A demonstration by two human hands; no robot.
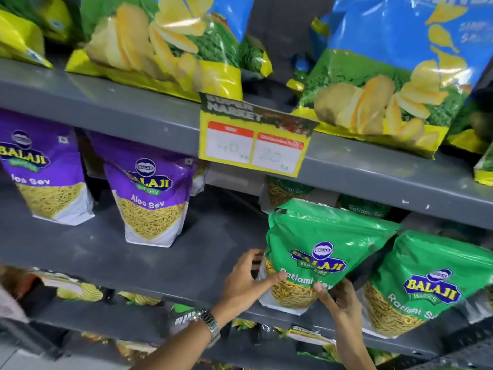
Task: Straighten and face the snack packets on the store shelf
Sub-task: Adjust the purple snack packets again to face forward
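A green Ratlami Sev packet (pixel 325 244) stands at the front edge of the middle shelf (pixel 133 252), label facing me. My left hand (pixel 245 281), with a metal watch on the wrist, grips its lower left corner, thumb across the front. My right hand (pixel 338 297) holds its lower right corner from below. A second green Ratlami Sev packet (pixel 426 284) stands just to the right, leaning slightly. More green packets (pixel 288 190) sit behind. Two purple Aloo Sev packets (pixel 152 198) (pixel 45 169) stand upright further left on the same shelf.
Large blue and green chip bags (pixel 386 70) (pixel 165 44) fill the upper shelf. A yellow price tag (pixel 253 145) hangs from that shelf's front edge. A bare stretch of grey shelf lies between the purple and green packets. More packets (pixel 186 316) show on the shelf below.
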